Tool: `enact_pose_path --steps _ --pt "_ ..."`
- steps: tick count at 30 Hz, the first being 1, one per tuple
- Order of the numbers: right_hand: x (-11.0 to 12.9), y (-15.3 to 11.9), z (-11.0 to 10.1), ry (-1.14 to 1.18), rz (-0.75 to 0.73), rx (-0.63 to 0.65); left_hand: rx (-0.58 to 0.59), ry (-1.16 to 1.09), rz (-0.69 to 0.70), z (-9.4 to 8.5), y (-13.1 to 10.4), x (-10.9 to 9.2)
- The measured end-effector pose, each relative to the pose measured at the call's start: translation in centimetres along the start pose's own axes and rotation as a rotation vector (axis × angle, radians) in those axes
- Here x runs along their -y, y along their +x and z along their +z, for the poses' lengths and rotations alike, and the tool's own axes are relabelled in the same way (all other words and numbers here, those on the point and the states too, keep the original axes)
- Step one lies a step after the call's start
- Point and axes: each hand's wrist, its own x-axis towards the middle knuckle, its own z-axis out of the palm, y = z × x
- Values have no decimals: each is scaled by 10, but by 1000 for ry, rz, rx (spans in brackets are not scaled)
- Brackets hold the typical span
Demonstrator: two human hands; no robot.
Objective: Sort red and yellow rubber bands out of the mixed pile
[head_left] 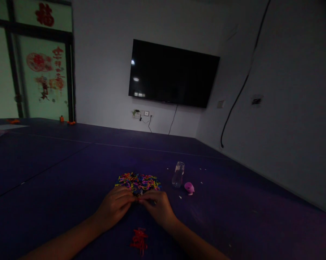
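Observation:
A heap of small, looped plastic clips (138, 181) in many colours lies on the purple surface just beyond my hands. At the near edge of this heap, my left hand (116, 204) has its fingers pressed together, the tips meeting those of the other hand. Thumb and forefinger of my right hand (158, 205) are pinched at the same spot. Whatever is between the fingertips is too small and dark to make out. Closer to me, between my forearms, sits a little pile of red clips (139, 240).
Right of the heap stands a clear bottle (178, 176), without a lid, beside a pink cap (189, 187). White scraps are scattered around them on the purple surface (247, 216). Orange objects (71, 123) lie by the door at the far left. A television (174, 74) hangs on the wall.

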Motion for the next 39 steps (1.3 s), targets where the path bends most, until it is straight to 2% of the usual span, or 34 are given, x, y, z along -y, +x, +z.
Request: enact_pose_path --steps 4,10,15,23,39 --pt "-2 0 -1 -31 -2 -12 -28 -7 -41 -1 1 1" --pt "0 0 0 -20 -26 -2 28 -43 -40 1 0 0" --pt "0 -1 2 -13 -30 24 19 -61 -34 2 0 -2" --pt "4 1 3 -22 -36 29 42 -99 -113 2 1 -4" --pt "4 -1 7 14 30 36 68 -80 -66 2 0 -8"
